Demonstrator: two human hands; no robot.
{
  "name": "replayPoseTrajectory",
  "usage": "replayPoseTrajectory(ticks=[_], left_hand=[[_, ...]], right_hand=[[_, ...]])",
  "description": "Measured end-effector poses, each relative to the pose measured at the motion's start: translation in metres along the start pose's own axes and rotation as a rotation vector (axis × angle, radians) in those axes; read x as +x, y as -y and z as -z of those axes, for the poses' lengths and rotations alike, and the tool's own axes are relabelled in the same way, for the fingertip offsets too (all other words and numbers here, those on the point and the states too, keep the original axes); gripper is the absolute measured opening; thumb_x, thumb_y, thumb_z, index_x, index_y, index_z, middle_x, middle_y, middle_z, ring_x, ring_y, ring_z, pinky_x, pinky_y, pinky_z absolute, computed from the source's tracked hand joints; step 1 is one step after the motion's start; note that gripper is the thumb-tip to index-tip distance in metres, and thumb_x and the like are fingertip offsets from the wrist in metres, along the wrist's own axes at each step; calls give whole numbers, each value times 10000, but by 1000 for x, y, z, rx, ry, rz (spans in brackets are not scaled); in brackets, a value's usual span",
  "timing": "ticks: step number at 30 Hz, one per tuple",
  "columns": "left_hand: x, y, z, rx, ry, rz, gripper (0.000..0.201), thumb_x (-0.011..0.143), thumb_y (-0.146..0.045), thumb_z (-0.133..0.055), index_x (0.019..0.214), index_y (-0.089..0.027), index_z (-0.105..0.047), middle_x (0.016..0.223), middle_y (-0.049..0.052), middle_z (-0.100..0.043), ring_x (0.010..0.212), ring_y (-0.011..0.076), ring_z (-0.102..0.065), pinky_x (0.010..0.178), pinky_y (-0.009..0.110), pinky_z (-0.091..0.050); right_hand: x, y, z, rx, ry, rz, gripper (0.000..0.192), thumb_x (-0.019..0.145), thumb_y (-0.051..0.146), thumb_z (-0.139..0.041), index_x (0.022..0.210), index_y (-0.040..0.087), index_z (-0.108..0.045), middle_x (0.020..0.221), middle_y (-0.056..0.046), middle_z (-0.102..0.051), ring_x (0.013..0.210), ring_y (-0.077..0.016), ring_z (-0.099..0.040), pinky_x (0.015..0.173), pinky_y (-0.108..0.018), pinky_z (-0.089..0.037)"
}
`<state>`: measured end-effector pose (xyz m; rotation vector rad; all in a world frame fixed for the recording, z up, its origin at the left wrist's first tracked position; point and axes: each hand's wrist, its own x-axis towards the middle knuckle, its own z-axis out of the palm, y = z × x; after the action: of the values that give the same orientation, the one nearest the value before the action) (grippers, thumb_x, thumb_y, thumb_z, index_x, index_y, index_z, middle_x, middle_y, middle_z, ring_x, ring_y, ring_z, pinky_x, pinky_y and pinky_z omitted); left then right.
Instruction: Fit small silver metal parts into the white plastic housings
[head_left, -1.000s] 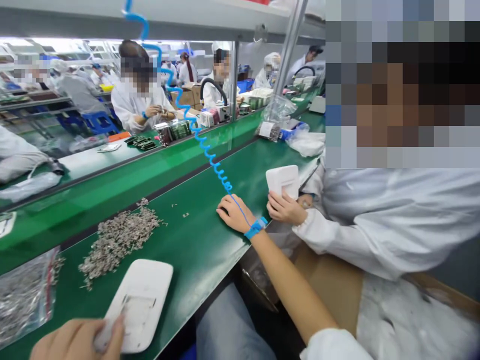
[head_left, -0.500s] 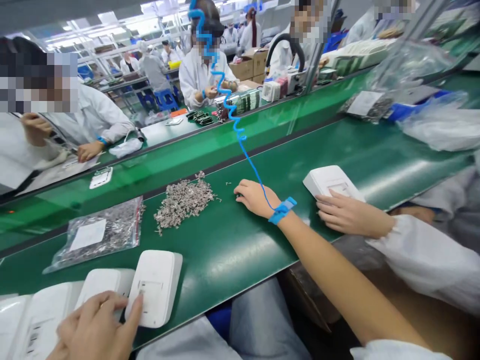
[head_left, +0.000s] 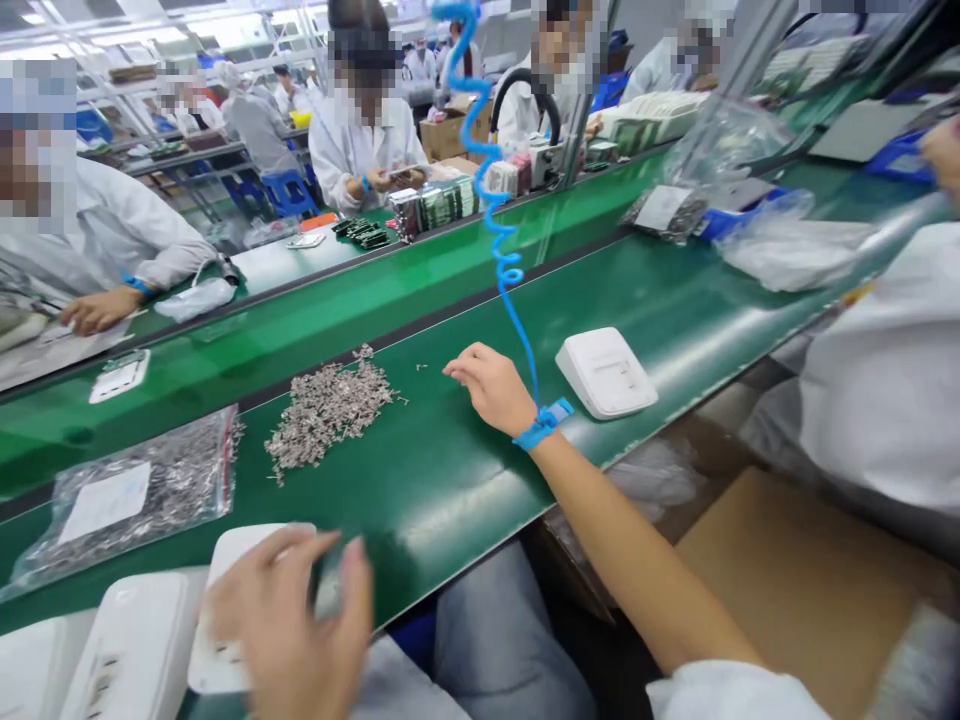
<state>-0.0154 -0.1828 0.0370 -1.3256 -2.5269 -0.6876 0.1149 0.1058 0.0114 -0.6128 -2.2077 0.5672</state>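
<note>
My left hand [head_left: 292, 620] is at the lower left, blurred by motion, with thumb and fingers apart and nothing visible between them. It passes in front of a white plastic housing [head_left: 240, 550], hiding part of it. Two more white housings [head_left: 124, 640] lie to its left in a row. My right hand [head_left: 491, 385], wearing a blue wrist strap [head_left: 544, 422], is over the green bench with its fingers curled together; whatever the fingertips hold is too small to make out. Left of it is a heap of small metal screws [head_left: 330, 410]. Another white housing [head_left: 607, 372] lies right of that hand.
A clear bag of metal parts [head_left: 180, 480] lies left of the heap. A coiled blue cord [head_left: 499, 200] hangs down to my wrist strap. A co-worker's white sleeve [head_left: 885, 370] is at the right. Plastic bags [head_left: 787, 245] lie farther along the green bench [head_left: 450, 500].
My left hand has lifted off the nearest left housing and moved right. The co-worker's hand has left the right-hand housing. My view has turned right; my right hand keeps its fingers together.
</note>
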Motion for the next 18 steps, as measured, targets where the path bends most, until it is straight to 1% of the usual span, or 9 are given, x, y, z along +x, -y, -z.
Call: replayPoseTrajectory(ticks=[2, 3, 5, 7, 9, 11, 13, 16, 18], left_hand=[[24, -70, -36, -188, 79, -106, 99, 898, -314, -519, 887, -250, -594, 1052, 58, -636, 1098, 256, -534, 991, 420, -367], [36, -105, -56, -260, 148, -112, 124, 923, -281, -476, 856, -246, -574, 1026, 50, -642, 1067, 234, -541, 951, 393, -382], [56, -167, -94, -331, 253, -110, 98, 922, -283, -483, 941, -238, -568, 1073, 59, -632, 1064, 232, -529, 891, 377, -384], [69, -217, -125, -351, 276, -138, 223, 907, -390, -535, 1053, -222, -550, 1161, 81, -601, 1123, 256, -493, 915, 392, -367], [74, -251, -147, -343, 306, -112, 407, 862, -498, -584, 1116, -186, -525, 1201, 121, -563, 1153, 299, -462, 929, 416, -359], [76, -270, -158, -319, 350, -91, 508, 819, -542, -620, 1131, -155, -515, 1214, 148, -535, 1153, 325, -449, 931, 428, -359], [78, -274, -162, -288, 364, -78, 493, 809, -503, -636, 1127, -147, -518, 1219, 154, -521, 1154, 328, -442, 934, 427, -355], [82, -258, -160, -266, 319, -75, 414, 811, -398, -636, 1135, -162, -534, 1227, 142, -511, 1173, 316, -424, 947, 425, -344], [86, -237, -155, -275, 307, -102, 360, 816, -368, -636, 1122, -189, -570, 1229, 123, -514, 1179, 307, -413, 954, 432, -335]], right_hand=[[-10, 9, 27, 116, -103, -43, 225, 974, 198, -474, 872, 202, -674, 850, -38, -644, 751, -152, -618, 751, -292, -505], [-18, 13, 43, 159, -153, -84, 201, 962, 209, -492, 861, 203, -666, 815, -26, -646, 705, -143, -617, 729, -289, -516], [-37, 20, 78, 209, -251, -189, 121, 930, 232, -548, 893, 205, -660, 794, -9, -664, 645, -135, -628, 672, -283, -533], [-60, 25, 111, 174, -323, -274, 75, 891, 249, -612, 921, 206, -667, 814, -9, -697, 650, -146, -660, 641, -285, -543], [-82, 28, 135, 62, -342, -304, 67, 869, 260, -652, 898, 207, -681, 841, -24, -728, 706, -176, -695, 665, -307, -559], [-100, 27, 150, -57, -317, -308, 73, 881, 267, -645, 890, 212, -691, 864, -40, -752, 755, -202, -716, 698, -333, -573], [-113, 25, 156, -140, -263, -315, 91, 909, 263, -611, 909, 221, -692, 852, -40, -764, 766, -212, -728, 715, -346, -580], [-121, 25, 158, -224, -197, -328, 106, 936, 252, -577, 919, 228, -680, 806, -27, -766, 751, -212, -737, 704, -340, -579], [-118, 31, 158, -205, -244, -337, 98, 944, 267, -582, 936, 226, -671, 802, -28, -766, 736, -208, -741, 673, -328, -581]])
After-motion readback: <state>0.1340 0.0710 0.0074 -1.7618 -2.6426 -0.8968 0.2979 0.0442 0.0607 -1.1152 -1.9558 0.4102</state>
